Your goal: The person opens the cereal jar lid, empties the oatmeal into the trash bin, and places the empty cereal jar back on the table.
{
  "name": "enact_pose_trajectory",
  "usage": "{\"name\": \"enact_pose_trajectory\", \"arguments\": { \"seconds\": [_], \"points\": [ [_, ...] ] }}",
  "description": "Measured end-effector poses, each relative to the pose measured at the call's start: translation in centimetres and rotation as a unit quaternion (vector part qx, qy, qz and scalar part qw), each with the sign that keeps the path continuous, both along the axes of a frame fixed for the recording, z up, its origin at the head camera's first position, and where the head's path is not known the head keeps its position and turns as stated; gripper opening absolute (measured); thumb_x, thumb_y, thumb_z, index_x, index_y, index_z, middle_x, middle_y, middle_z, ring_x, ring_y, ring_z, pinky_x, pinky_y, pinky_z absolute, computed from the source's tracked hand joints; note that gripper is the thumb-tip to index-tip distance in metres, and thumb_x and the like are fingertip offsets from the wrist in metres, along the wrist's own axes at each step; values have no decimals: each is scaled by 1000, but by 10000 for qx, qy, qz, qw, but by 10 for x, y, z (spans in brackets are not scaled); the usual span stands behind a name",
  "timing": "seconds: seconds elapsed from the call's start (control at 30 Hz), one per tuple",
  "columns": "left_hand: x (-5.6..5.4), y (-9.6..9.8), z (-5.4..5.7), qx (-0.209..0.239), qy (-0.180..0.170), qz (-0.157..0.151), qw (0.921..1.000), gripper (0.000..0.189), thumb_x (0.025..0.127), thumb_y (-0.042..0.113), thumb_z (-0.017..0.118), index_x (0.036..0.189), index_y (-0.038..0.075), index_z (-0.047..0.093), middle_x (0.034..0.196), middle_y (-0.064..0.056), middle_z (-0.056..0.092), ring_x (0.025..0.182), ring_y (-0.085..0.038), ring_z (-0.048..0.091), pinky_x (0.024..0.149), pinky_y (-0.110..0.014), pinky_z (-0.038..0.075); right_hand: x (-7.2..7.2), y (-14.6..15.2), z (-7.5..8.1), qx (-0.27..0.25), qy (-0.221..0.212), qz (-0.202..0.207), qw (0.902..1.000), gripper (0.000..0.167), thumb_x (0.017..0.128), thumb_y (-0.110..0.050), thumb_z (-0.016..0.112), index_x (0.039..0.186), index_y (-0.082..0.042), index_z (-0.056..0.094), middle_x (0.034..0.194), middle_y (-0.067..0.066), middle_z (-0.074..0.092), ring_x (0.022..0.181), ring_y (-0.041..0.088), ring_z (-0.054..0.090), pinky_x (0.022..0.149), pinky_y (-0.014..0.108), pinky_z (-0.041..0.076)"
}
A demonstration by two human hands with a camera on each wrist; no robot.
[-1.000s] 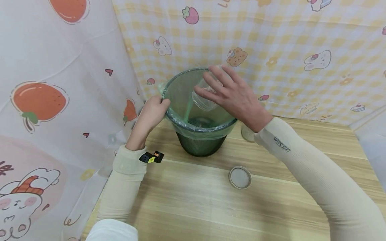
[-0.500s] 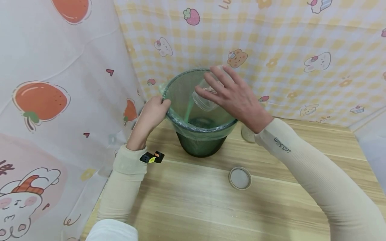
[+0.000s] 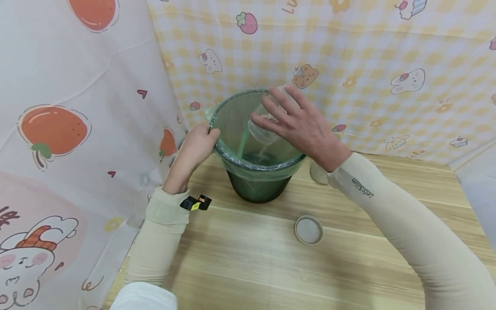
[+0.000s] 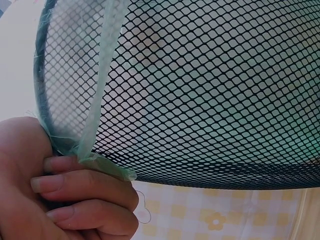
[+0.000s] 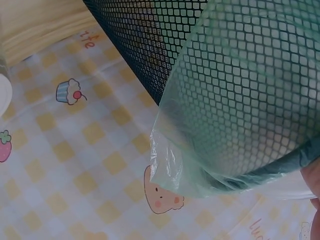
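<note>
My left hand (image 3: 199, 142) grips the rim of a dark mesh wastebasket (image 3: 258, 187) lined with a thin green bag (image 3: 228, 107). In the left wrist view its fingers (image 4: 90, 187) curl under the rim, by a gathered strip of the bag. Over the basket's mouth, my right hand (image 3: 302, 122) holds a clear jar (image 3: 264, 132), tipped mouth-down toward the inside. Pale brown bits (image 3: 269, 117) show within the jar, and a faint pale streak falls below its mouth. Only the edge of the right hand (image 5: 312, 180) shows in the right wrist view.
A round beige lid (image 3: 308, 230) lies on the wooden table (image 3: 240, 258) in front of the basket. Another clear container (image 3: 318, 173) stands behind my right wrist, partly hidden. Patterned cloths (image 3: 356, 56) hang close behind and on the left.
Both hands stay nearly where they were, the left on the rim and the right with the tipped jar. A faint streak now shows beneath the jar's mouth.
</note>
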State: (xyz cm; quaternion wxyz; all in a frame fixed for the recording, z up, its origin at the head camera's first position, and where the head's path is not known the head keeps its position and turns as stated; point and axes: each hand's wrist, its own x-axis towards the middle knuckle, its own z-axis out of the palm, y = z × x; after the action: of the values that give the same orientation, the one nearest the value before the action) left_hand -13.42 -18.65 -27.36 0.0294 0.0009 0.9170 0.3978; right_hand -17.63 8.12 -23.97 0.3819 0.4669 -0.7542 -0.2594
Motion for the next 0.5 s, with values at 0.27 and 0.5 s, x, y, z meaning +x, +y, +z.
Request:
{"name": "enact_pose_trajectory", "arguments": {
  "seconds": [0.27,0.5],
  "points": [
    [1,0,0,-1,-8,-3,10000,30,99,25,33,75,7,35,69,-10,37,54,-21,32,54,-36,33,1,0,1,183,-18,-19,9998,78,80,0,69,145,-23,32,140,15,36,132,36,31,111,48,18],
    [0,0,-1,57,11,-6,10000,29,99,24,33,75,7,34,70,-10,37,54,-22,32,55,-36,33,1,0,1,241,-52,-50,9997,79,79,-1,70,145,-22,32,141,16,36,132,36,30,111,48,18]
  ]
}}
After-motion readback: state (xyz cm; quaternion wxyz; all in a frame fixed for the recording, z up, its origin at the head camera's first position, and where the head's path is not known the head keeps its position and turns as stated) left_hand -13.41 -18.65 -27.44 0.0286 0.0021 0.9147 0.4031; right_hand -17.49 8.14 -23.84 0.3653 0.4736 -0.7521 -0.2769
